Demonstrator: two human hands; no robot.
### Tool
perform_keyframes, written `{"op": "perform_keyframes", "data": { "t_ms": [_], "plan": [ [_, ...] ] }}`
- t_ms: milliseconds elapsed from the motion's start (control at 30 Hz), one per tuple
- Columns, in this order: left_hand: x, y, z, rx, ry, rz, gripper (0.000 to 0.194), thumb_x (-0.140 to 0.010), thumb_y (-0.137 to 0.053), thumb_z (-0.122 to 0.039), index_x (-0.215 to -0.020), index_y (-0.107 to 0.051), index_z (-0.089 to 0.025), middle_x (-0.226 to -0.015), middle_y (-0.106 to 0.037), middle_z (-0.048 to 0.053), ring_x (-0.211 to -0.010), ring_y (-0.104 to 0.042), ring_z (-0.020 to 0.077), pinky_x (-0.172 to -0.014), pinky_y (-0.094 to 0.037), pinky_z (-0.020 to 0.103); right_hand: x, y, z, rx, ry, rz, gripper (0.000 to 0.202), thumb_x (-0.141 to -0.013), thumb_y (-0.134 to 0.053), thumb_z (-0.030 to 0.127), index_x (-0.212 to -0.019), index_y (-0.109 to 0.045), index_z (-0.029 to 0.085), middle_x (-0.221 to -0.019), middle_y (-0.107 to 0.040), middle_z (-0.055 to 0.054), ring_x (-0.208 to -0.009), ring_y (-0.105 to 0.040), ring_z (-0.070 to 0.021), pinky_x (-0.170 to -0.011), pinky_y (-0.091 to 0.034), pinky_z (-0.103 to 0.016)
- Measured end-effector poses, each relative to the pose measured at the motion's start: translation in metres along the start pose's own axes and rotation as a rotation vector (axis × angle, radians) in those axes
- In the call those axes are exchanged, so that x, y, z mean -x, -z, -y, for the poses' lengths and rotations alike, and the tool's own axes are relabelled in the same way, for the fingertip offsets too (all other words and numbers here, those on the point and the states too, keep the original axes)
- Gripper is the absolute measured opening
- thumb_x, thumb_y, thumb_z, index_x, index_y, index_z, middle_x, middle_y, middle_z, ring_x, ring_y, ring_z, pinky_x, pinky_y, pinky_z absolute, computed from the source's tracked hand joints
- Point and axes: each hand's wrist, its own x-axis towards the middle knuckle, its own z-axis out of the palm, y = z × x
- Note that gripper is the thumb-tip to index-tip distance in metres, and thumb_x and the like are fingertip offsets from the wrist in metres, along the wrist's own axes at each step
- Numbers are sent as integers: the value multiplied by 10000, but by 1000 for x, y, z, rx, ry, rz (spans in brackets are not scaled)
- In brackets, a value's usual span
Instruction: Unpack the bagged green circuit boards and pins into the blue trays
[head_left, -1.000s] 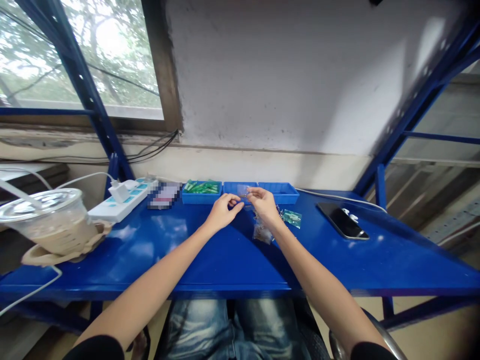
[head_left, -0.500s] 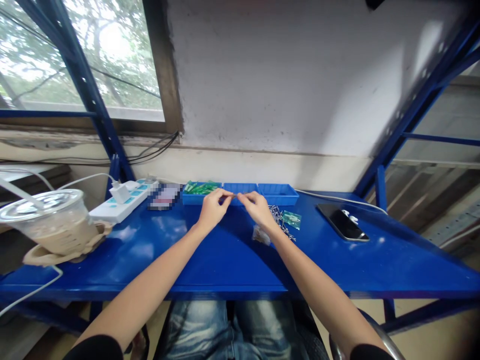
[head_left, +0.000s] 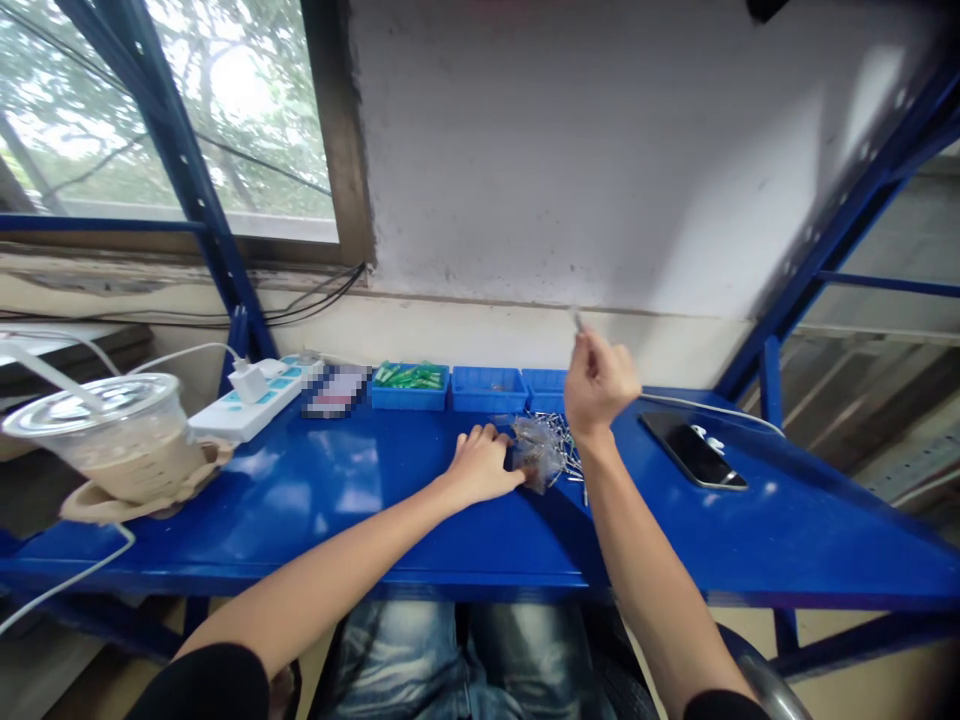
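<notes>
My left hand point(head_left: 484, 468) is low over the table, thumb and forefinger apart around the left side of a small clear plastic bag point(head_left: 538, 460) with brownish contents. Its grip is partly hidden, but the bag looks held. My right hand point(head_left: 600, 380) is raised in front of the wall, fingers closed in a pinch. A short, thin greyish piece point(head_left: 577, 320) sticks up from the fingertips, too blurred to identify. Behind the bag spreads a pile of small silver screw-like pieces point(head_left: 571, 468).
Three blue bins line the back: one with green packets point(head_left: 409, 376), a middle one point(head_left: 489, 390) and one point(head_left: 544, 378) partly behind my right hand. A phone point(head_left: 694, 450) with white earbuds lies right. Left are a power strip point(head_left: 247, 405) and a drink cup point(head_left: 124, 445).
My hands were together in front of the bins and have parted. The left came down to the bag; the right rose to the right with the thin piece. The bag looks fuller and more upright.
</notes>
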Motion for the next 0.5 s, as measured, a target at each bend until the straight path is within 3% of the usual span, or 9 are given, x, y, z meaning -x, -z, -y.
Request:
{"op": "perform_keyframes", "data": {
  "t_ms": [133, 167, 233, 333, 433, 500],
  "plan": [
    [-4, 1, 13, 137, 71, 133, 334, -696, -608, -472, -896, -611, -205, -913, -623, 49, -912, -559, 258, -788, -414, 393, 18, -23, -9, 241, 75, 633, 293, -870, -465, 367, -1043, -669, 247, -756, -667, -62, -681, -594, -163, -604, -372, -252],
    [-6, 1, 19, 233, 101, 156, 305, -682, -631, -429, -882, -600, -200, -850, -629, 29, -833, -577, 225, -737, -425, 350, 24, -26, -9, 254, 63, 728, 292, -863, -473, 368, -1055, -662, 256, -773, -676, -60, -696, -604, -169, -605, -369, -250],
    [-12, 2, 32, 448, 163, 157, 264, -662, -658, -322, -870, -573, -183, -736, -611, -5, -677, -570, 161, -627, -419, 274, 30, -27, -9, 214, 3, 783, 301, -869, -451, 394, -1033, -663, 256, -766, -681, -51, -715, -611, -176, -609, -362, -249],
    [-19, 6, 49, 649, 221, 1, 190, -668, -642, -200, -826, -545, -161, -666, -565, -24, -594, -524, 114, -571, -398, 229, 34, -21, -7, 67, -132, 834, 420, -877, -388, 494, -829, -693, 210, -673, -661, -48, -661, -594, -167, -590, -353, -246],
    [-21, 18, 56, 585, 135, -239, 119, -705, -633, -196, -771, -539, -164, -684, -555, -17, -622, -503, 111, -620, -407, 239, 37, -20, -5, -142, -359, 1087, 616, -851, -318, 619, -621, -663, 164, -500, -583, -47, -487, -517, -132, -516, -341, -243],
    [-19, 26, 55, 469, 15, -361, 86, -730, -622, -193, -751, -541, -171, -726, -554, -9, -669, -503, 120, -663, -412, 250, 43, -22, -1, -313, -519, 1241, 659, -835, -300, 653, -592, -647, 148, -419, -514, -27, -384, -423, -102, -447, -308, -238]
  ]
}}
